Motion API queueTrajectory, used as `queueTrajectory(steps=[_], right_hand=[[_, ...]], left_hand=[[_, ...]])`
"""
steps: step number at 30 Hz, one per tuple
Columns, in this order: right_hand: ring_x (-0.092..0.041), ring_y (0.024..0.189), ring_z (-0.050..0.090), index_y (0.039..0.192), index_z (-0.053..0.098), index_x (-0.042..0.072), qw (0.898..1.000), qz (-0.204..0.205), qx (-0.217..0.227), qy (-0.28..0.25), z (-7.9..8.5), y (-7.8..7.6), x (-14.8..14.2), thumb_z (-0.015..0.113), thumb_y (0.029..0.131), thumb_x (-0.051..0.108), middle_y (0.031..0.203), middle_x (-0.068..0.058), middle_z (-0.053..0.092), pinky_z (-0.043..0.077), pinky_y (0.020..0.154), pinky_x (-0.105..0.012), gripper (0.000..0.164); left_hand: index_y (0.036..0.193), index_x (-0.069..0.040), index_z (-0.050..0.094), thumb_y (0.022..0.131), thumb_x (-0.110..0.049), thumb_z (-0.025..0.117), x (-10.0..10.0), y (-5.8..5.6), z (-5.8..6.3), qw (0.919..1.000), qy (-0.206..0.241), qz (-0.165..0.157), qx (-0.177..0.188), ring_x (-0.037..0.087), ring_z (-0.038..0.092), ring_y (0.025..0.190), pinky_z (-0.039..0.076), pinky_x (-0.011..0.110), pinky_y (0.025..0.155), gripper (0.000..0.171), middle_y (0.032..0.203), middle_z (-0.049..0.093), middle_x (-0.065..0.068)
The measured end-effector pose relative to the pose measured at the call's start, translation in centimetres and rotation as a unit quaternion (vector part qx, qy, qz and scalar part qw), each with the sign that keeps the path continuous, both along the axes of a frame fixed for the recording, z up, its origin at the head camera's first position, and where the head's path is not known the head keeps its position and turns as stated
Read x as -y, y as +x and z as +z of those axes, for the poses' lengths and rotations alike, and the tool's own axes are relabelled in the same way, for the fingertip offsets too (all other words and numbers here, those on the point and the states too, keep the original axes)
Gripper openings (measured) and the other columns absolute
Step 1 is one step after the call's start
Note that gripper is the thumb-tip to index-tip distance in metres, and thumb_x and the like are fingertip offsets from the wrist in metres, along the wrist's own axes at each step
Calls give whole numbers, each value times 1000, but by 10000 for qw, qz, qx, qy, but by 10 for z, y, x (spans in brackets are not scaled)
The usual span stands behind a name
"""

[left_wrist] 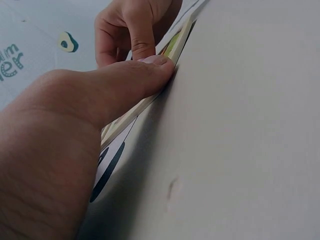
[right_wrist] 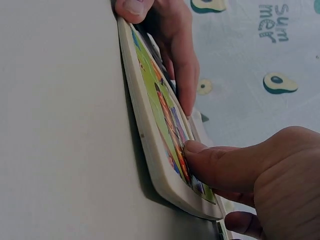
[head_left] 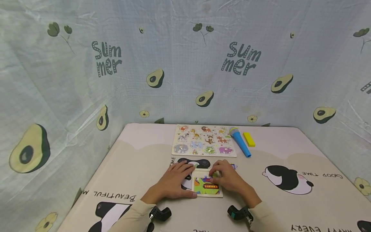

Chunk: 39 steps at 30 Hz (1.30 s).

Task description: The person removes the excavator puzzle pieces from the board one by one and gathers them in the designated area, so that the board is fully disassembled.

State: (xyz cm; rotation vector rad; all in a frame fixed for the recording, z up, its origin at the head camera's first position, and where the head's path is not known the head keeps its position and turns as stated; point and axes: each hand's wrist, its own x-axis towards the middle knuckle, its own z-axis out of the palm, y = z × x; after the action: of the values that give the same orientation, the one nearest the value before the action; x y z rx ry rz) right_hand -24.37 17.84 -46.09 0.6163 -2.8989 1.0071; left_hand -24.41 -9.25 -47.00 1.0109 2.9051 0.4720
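A small wooden picture puzzle (head_left: 206, 194) with a pale frame lies on the table between both hands. Its lower part shows a bright green picture with an orange and red vehicle; bare tray shows along its upper part. My left hand (head_left: 177, 181) spans the puzzle's left side with straight fingers, thumb on the near corner (left_wrist: 159, 62) and fingertips at the far one. My right hand (head_left: 229, 177) has curled fingers over the upper right part, pinching a greenish puzzle piece (head_left: 215, 174) mostly hidden by it. Its thumb (right_wrist: 200, 150) bends down onto the picture.
Behind the hands lies a wooden animal puzzle board (head_left: 204, 154). A blue toy microphone (head_left: 241, 143) and a yellow block (head_left: 249, 139) are to its right. A small blue-edged piece (head_left: 234, 166) peeks out beyond my right hand. Printed cloth walls (head_left: 179, 58) enclose the table.
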Motion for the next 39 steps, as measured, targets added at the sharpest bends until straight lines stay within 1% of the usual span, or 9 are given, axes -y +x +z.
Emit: queueTrajectory(steps=[5,11,15,18,23,26,30,37,39], right_hand=[[-15,99,46,87,73,30,10000,-67,25,-54,-1,0,1,82,86,18,102,10,60,44,86,-38,15],[-16,94,46,88,70,26,9999,16,-126,-98,0,-1,2,82,85,16,100,9,62,42,81,-36,16],[-15,87,48,94,62,21,9995,-97,-53,-294,0,0,3,85,82,11,90,6,56,43,75,-30,28],[-15,85,51,100,57,19,9986,-169,83,-500,-1,1,4,85,81,9,88,5,54,45,73,-26,35],[-14,79,54,103,60,20,9985,-99,124,-516,1,3,3,81,85,9,84,7,60,47,71,-27,29],[-14,75,54,103,64,22,9989,-51,-2,-470,2,4,1,79,88,11,79,8,61,47,68,-26,24],[-13,73,53,106,69,22,9980,-164,-230,-565,3,5,-3,76,91,12,75,9,57,47,66,-24,19],[-14,74,52,111,74,13,9929,-384,-641,-922,3,2,-11,73,92,9,76,7,55,44,65,-23,19],[-15,76,52,112,75,12,9919,-537,-649,-948,2,0,-16,72,93,8,77,6,56,45,65,-24,20]], left_hand=[[157,-25,40,76,-84,59,0,0,1,10000,5,15,22,24,24,153,19,53,123,102,162,38,-4],[157,-25,40,76,-84,59,0,0,1,10000,18,-14,-8,24,23,154,20,52,123,102,162,37,-4],[157,-24,40,76,-84,59,0,0,1,10000,30,-30,-27,24,24,153,20,52,123,102,162,38,-4],[157,-24,41,76,-83,60,0,1,1,10000,47,-31,-29,24,24,153,21,52,123,102,161,38,-4],[157,-24,41,76,-83,60,1,1,1,10000,44,-39,-49,25,25,153,21,53,123,103,161,38,-3],[157,-24,41,76,-84,59,0,0,1,10000,33,-46,-64,25,25,153,21,53,123,102,161,38,-3],[157,-24,41,76,-85,58,-1,-2,-1,9999,36,-72,-82,26,25,153,21,54,122,103,161,39,-3],[157,-24,41,75,-85,59,1,-2,-6,9999,28,-23,-95,26,25,153,22,54,122,104,161,39,-3],[157,-24,41,75,-85,59,0,-2,-6,9999,37,-23,-112,25,25,153,21,54,122,104,161,39,-4]])
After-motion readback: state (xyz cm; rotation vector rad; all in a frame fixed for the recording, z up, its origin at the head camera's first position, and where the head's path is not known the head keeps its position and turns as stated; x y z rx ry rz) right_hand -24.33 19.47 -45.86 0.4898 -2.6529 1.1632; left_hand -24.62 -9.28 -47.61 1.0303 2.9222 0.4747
